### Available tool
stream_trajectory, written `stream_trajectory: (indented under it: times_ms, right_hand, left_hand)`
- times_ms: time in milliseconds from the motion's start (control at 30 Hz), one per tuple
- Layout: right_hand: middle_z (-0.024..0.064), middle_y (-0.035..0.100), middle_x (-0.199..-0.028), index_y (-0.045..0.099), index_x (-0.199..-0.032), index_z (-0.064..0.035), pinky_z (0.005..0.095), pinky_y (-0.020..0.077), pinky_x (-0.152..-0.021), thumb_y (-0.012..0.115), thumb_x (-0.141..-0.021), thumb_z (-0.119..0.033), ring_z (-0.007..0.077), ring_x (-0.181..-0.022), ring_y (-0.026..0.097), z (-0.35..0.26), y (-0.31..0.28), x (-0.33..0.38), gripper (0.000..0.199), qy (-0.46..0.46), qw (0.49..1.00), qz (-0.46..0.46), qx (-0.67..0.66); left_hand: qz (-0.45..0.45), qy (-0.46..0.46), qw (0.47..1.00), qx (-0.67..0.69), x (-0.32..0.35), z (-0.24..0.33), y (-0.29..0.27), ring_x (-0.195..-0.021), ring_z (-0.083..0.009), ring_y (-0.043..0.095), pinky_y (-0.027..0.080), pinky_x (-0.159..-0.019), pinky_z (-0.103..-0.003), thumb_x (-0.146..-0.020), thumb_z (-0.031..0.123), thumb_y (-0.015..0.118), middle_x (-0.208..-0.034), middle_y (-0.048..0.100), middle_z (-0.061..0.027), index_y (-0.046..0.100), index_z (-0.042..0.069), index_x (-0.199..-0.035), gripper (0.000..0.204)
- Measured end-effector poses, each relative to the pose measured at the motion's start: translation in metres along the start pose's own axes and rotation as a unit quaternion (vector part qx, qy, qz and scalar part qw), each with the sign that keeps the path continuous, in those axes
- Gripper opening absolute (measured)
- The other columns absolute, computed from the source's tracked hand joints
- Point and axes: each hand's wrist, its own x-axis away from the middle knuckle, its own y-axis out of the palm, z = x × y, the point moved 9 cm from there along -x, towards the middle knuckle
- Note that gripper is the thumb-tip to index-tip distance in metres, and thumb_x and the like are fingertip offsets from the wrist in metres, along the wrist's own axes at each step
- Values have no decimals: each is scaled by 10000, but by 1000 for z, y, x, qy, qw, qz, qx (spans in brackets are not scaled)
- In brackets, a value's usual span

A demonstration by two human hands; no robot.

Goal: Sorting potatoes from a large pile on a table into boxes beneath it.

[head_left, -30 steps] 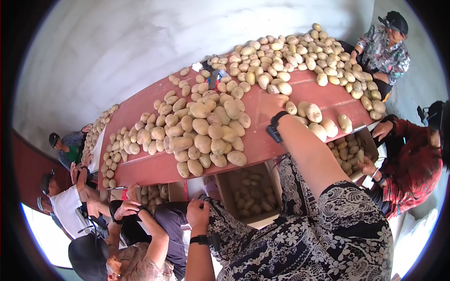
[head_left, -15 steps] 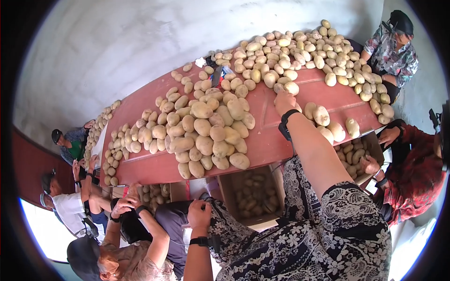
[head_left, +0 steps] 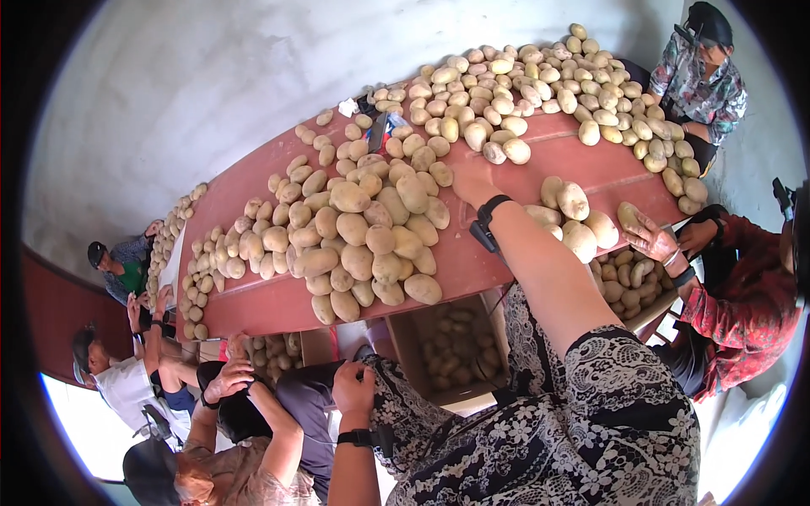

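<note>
Stretched flat and holding nothing, the right hand point(head_left: 472, 181) reaches mid-table toward loose potatoes point(head_left: 504, 152); the left hand point(head_left: 353, 390), also unladen, braces at the near edge of the red table point(head_left: 582, 156), so a judged good pick closes on one tuber.

- A potato sorting station at a farm or packing site.
- Long red table point(head_left: 582, 160) heaped with potatoes point(head_left: 363, 236).
- Cardboard boxes point(head_left: 456, 350) of potatoes below, workers seated around.

An open brown cardboard box point(head_left: 456, 354) of potatoes sits just right of the left hand point(head_left: 353, 390), another point(head_left: 633, 287) lies below-right of the right hand point(head_left: 472, 181), a third point(head_left: 274, 350) lies left.
</note>
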Motion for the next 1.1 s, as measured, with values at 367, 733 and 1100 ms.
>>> stream_trajectory:
  times_ms: [367, 733, 1100]
  right_hand:
    - [222, 676, -1085, 684, -1050, -7, 440, 540, -848, 682, -808, -318, 370, -1013, 661, 16, 7, 47, 394, 88, 987, -72, -117]
    - [209, 692, -998, 658, -1080, 4, 434, 518, -814, 686, -832, -283, 343, -931, 668, 0, 9, 43, 380, 41, 967, -4, -252]
    - [160, 578, -1219, 626, -1162, -52, 436, 501, -909, 660, -864, -349, 319, -1155, 566, 72, -44, 5, 422, 138, 968, 204, -49]
  left_hand:
    - [0, -8, 1000, -12, 1, -9, 2, -1154, -345, 588, 461, -991, -432, -794, 259, 677, -1125, 670, -198, 726, 70, -883, 215]
    - [-36, -43, 998, -2, -1, -18, 8, -1141, -326, 596, 476, -971, -424, -793, 258, 683, -1123, 676, -164, 717, 81, -877, 199]
    - [28, 28, 999, -28, 0, 4, -3, -966, -349, 632, 497, -862, -433, -794, 251, 666, -954, 680, -142, 691, 53, -867, 212]
